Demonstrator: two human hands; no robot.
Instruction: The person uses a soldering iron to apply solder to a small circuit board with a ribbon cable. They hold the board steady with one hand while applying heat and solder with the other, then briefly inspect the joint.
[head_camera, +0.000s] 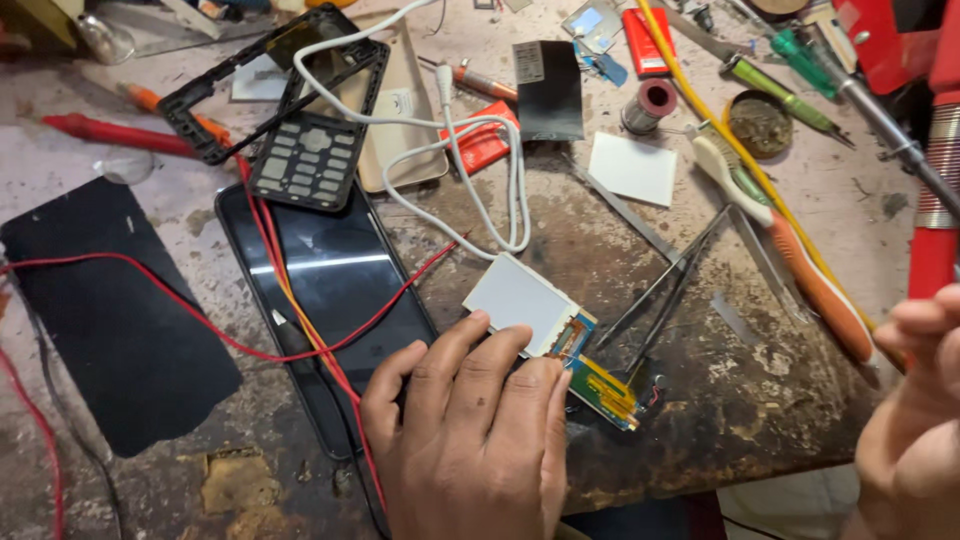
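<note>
I am pressing my left hand (470, 430), fingers flat and spread, onto the small circuit board (585, 375), while my right hand (915, 400) is curling loosely, gripping nothing visible.

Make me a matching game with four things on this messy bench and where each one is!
Things:
1. circuit board
2. tweezers
3. keypad
4. white cable

Places:
A. looped across the middle, at the back
B. under the left hand's fingertips
C. above the big dark phone screen
D. just right of the small white display

Pairs: 1-B, 2-D, 3-C, 4-A
</note>
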